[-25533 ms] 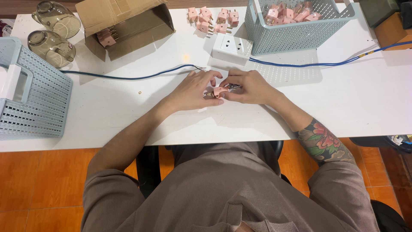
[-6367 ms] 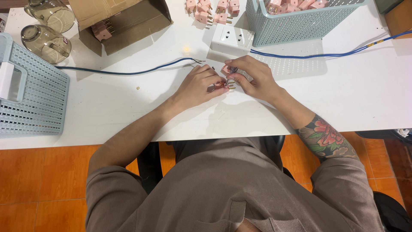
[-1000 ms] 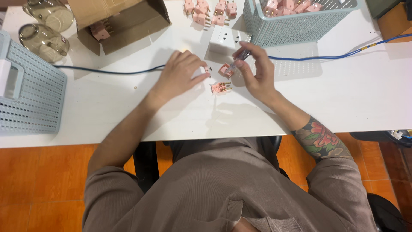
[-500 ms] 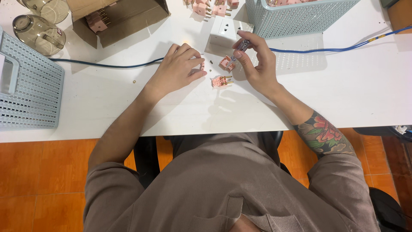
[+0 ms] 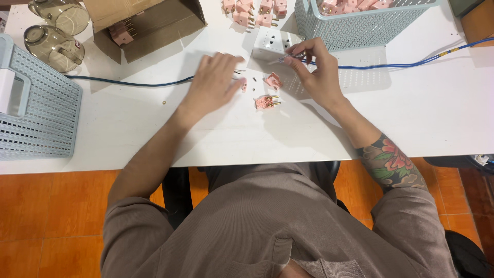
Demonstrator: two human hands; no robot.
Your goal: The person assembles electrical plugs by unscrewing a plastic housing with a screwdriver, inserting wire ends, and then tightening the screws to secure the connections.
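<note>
small assembly workshop, white table (image 5: 437, 113), baskets of pink plugs (image 5: 360, 25)

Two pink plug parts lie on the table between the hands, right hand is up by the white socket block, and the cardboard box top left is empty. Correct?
Not quite: the head view shows the cardboard box holds pink plugs. The rest stands: two pink plug parts lie on the table between the hands, and the right hand is by the white socket block.
</note>
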